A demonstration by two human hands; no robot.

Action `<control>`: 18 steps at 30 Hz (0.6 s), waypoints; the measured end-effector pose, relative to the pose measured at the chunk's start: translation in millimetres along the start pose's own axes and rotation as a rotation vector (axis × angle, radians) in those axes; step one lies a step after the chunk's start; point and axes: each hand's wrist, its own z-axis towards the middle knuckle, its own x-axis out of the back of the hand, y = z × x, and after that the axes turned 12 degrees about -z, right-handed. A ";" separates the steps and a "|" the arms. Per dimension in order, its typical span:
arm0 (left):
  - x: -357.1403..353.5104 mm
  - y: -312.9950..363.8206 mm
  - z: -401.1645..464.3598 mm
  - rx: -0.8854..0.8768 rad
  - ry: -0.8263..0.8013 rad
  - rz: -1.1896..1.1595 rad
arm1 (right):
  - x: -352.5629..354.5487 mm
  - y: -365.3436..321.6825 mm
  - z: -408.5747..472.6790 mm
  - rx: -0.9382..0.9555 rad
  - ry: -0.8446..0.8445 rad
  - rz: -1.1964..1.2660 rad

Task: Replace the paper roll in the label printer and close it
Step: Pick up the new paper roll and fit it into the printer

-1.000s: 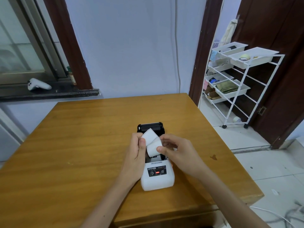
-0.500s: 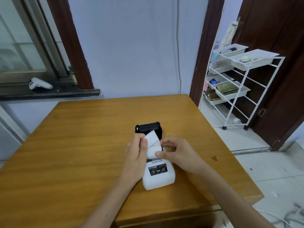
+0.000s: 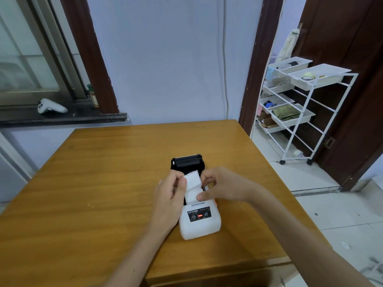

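The label printer [image 3: 200, 221] stood on the wooden table [image 3: 103, 183], near the edge closest to the person, with its black lid [image 3: 187, 162] swung open and lying back behind the white body. The paper roll [image 3: 193, 193] sat low in the open compartment, between the two hands. The left hand [image 3: 172, 198] pinched the loose end of the paper [image 3: 191, 179] between thumb and fingers and held it up above the roll. The right hand [image 3: 220, 187] was curled on the right side of the roll, with its thumb pressed on the front of it; its other fingers were bent over the compartment.

I judged that the roll was nearly in its place, but the hands covered the sides of the compartment, so I cannot tell if it was fully seated. A small red light showed on the front panel [image 3: 199, 215].

What seemed to be left: to lay the free end of the paper over the outlet, to take the hands away, and to fold the lid down until it is shut. The lid was not yet closed.
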 end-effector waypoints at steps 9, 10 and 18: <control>2.8 5.4 -1.0 -0.019 -0.050 -0.050 | -8.7 -1.4 -2.7 -0.014 0.065 0.020; 3.0 5.4 -0.8 -0.022 -0.062 -0.044 | -8.4 -0.7 -3.1 -0.015 0.063 0.048; 4.8 -0.4 -0.3 -0.004 -0.060 -0.005 | -4.5 0.9 -14.0 -0.001 0.019 0.116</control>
